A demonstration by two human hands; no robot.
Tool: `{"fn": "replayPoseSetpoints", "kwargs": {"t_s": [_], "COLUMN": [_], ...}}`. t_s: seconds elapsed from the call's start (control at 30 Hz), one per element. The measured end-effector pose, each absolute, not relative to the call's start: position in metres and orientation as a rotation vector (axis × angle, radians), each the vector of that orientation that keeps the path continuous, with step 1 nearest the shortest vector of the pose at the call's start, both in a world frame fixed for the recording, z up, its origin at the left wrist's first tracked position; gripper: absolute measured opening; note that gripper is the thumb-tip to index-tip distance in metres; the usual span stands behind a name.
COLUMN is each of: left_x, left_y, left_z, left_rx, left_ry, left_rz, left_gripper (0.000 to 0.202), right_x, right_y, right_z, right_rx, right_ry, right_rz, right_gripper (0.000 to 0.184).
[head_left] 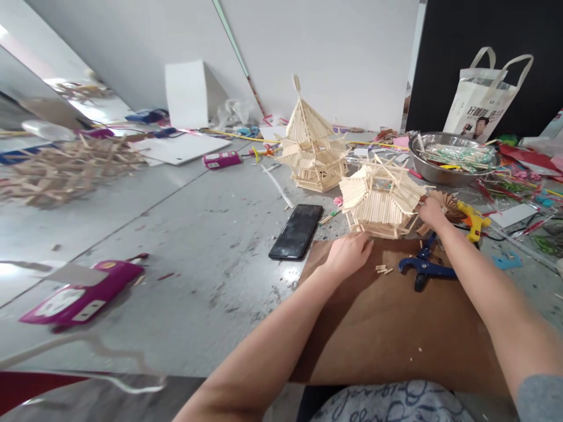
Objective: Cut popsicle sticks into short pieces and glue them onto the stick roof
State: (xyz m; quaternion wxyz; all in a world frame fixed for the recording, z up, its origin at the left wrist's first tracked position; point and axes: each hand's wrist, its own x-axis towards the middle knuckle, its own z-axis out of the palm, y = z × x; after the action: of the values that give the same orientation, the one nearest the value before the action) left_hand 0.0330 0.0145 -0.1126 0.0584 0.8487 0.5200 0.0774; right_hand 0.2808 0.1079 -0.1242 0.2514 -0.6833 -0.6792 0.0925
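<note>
A small pavilion built of wooden sticks (380, 199) stands at the far edge of a brown cardboard sheet (387, 328). My left hand (349, 253) rests on the cardboard at the model's near left corner, fingers curled against its base. My right hand (431, 212) touches the model's right side, fingers bent; what they pinch, if anything, is hidden. Blue-handled cutters (424, 266) and a few short stick pieces (383, 269) lie on the cardboard between my hands.
A taller stick pagoda (310, 146) stands behind. A black phone (297, 231) lies left of the cardboard. A yellow glue gun (472, 218), a steel bowl (453, 157), a tote bag (481, 97), magenta boxes (81, 296) and a stick pile (65, 167) surround them.
</note>
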Motion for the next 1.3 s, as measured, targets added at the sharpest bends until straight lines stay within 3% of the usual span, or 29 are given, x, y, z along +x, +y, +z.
{"fn": "replayPoseSetpoints", "kwargs": {"t_s": [0.23, 0.67, 0.9, 1.3], "left_x": [0.026, 0.014, 0.008, 0.003], "left_y": [0.027, 0.046, 0.052, 0.06], "left_z": [-0.119, -0.127, -0.125, -0.124], "left_rx": [2.479, 2.303, 2.382, 2.42], "left_ry": [1.656, 1.813, 1.751, 1.703], "left_rz": [0.399, 0.481, 0.447, 0.456], "left_gripper": [0.025, 0.037, 0.047, 0.044], "right_x": [0.278, 0.261, 0.256, 0.246], "right_y": [0.088, 0.052, 0.037, 0.019], "right_z": [-0.124, -0.109, -0.11, -0.1], "right_rx": [-1.842, -1.716, -1.58, -1.694], "right_ry": [-1.753, -1.792, -1.855, -1.964], "right_rz": [0.31, 0.378, 0.472, 0.418], "right_gripper": [0.024, 0.015, 0.016, 0.023]}}
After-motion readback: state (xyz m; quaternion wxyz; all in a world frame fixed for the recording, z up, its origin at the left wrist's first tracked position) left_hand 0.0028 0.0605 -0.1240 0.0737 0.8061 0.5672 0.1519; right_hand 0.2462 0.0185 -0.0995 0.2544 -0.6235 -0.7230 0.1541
